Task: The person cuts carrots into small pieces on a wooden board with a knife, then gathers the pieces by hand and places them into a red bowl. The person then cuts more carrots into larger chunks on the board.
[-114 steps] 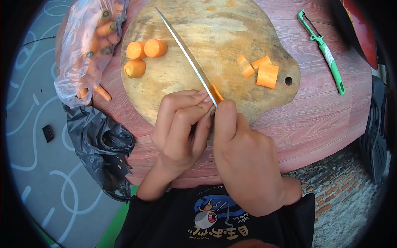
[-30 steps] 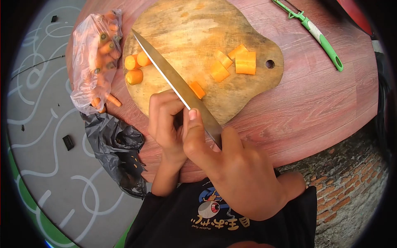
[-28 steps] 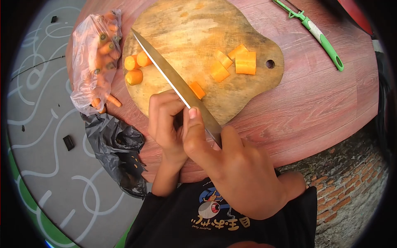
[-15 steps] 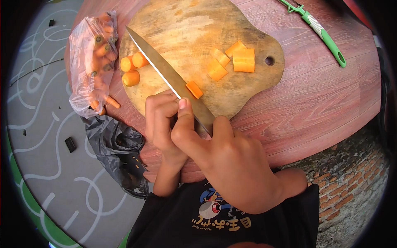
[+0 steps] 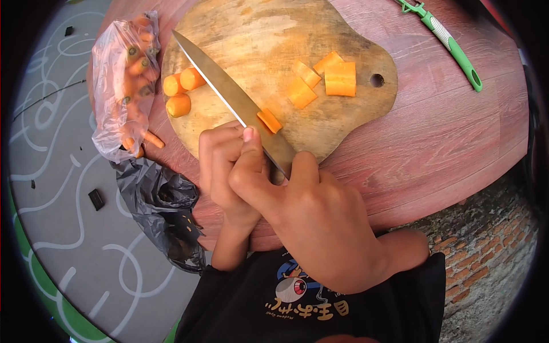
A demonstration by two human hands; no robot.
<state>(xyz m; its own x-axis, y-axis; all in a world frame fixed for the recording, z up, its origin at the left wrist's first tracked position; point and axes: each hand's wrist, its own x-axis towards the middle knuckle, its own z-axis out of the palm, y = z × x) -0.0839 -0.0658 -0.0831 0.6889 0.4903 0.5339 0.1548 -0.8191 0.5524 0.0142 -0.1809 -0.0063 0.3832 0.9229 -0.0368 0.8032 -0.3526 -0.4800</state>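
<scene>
My right hand [image 5: 320,217] is wrapped round the handle end of a large knife [image 5: 229,91], its thumb stretched along toward my left hand. The blade points to the upper left across the wooden cutting board [image 5: 257,51]. My left hand [image 5: 226,166] is curled beside the blade's edge at the board's near rim; what its fingers hold, if anything, is hidden. A small carrot slice [image 5: 269,121] lies against the blade. Several flat carrot pieces [image 5: 341,79] are at the board's right, and three thick carrot chunks [image 5: 178,105] at its left.
A clear plastic bag of carrots [image 5: 128,86] lies left of the board on the pink wooden table [image 5: 446,137]. Below it is a black plastic bag [image 5: 160,200]. A green-handled peeler [image 5: 452,46] lies at the upper right.
The view has shifted slightly, with the board and carrots a little higher in the frame. Both hands keep nearly the same pose around the knife.
</scene>
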